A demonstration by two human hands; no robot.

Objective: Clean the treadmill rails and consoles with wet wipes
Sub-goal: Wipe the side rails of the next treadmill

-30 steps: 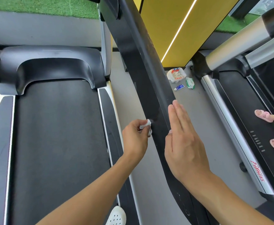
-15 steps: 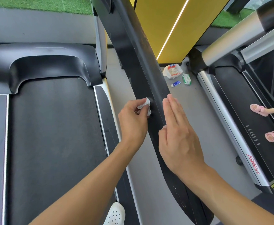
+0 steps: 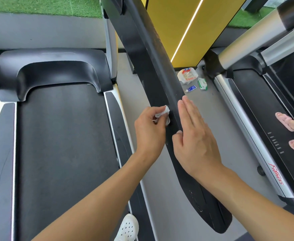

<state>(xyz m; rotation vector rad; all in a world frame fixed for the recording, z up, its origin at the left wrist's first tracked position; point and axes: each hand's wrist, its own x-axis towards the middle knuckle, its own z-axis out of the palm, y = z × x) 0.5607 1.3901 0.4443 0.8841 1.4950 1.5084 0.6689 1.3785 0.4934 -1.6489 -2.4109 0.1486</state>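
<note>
The crumpled wet wipe (image 3: 164,113) presses against the left face of the black rail (image 3: 153,63), pinched in my left hand (image 3: 149,131). My right hand (image 3: 195,138) lies flat and open on the rail's other edge. I judge I'm mid-rail, with the consoles, out of view, probably to come.

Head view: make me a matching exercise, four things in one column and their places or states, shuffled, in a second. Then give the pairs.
Column one:
1. wet wipe
2. right hand
3. small blue tube
4. pink slippers

Column two:
A. on the treadmill on the right
B. pinched in the left hand, against the black rail
C. lying on the grey floor near the yellow pillar
D. flat on the black rail, fingers straight

Pairs: 1-B, 2-D, 3-C, 4-A.
</note>
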